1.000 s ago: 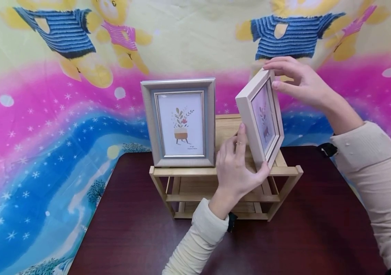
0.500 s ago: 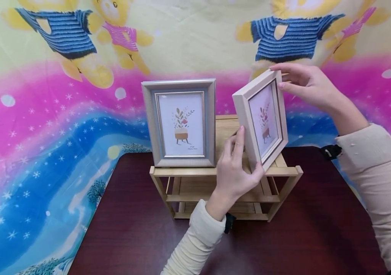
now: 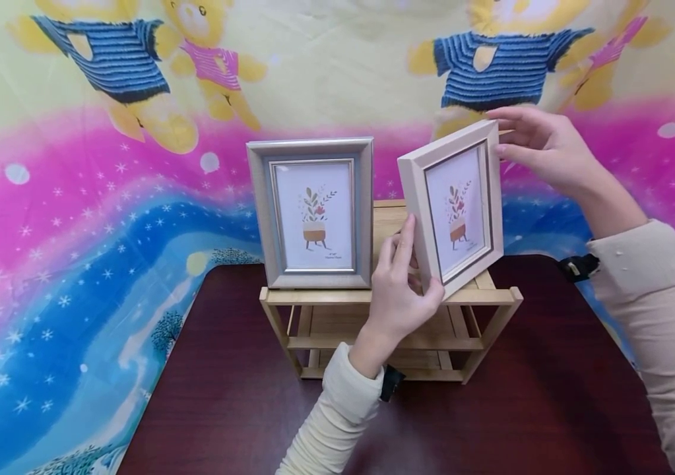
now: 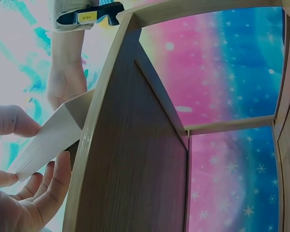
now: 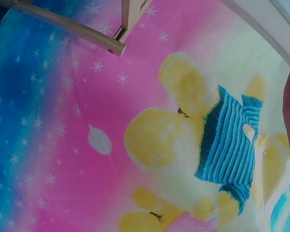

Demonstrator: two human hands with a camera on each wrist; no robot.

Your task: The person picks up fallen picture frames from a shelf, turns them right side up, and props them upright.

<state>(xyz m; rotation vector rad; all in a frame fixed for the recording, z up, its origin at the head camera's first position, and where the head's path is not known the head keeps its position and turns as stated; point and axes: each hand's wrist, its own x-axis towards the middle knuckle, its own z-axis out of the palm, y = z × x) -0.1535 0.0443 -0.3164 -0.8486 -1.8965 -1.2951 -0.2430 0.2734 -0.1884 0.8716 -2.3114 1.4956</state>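
Observation:
A cream picture frame (image 3: pixel 458 208) with a potted-plant print is angled on the right half of the wooden rack's top (image 3: pixel 390 224). My left hand (image 3: pixel 399 284) grips its lower left corner, thumb at the front and fingers along the side. At its upper right corner, my right hand (image 3: pixel 545 148) holds the edge between thumb and fingers. Beside it on the left stands a silver-grey picture frame (image 3: pixel 311 212) with a similar print, upright. In the left wrist view, thumb and fingers of the left hand (image 4: pixel 34 193) straddle the cream frame's corner (image 4: pixel 58 133).
The slatted wooden rack (image 3: pixel 385 343) has lower shelves and stands on a dark red-brown table (image 3: pixel 212 409). Behind hangs a backdrop cloth (image 3: pixel 337 72) printed with bears and snowflakes. The silver-grey frame stands close to the left hand.
The cream picture frame has turned to face more toward the front. My right hand has moved right and slightly down with its corner; my left hand has shifted slightly left.

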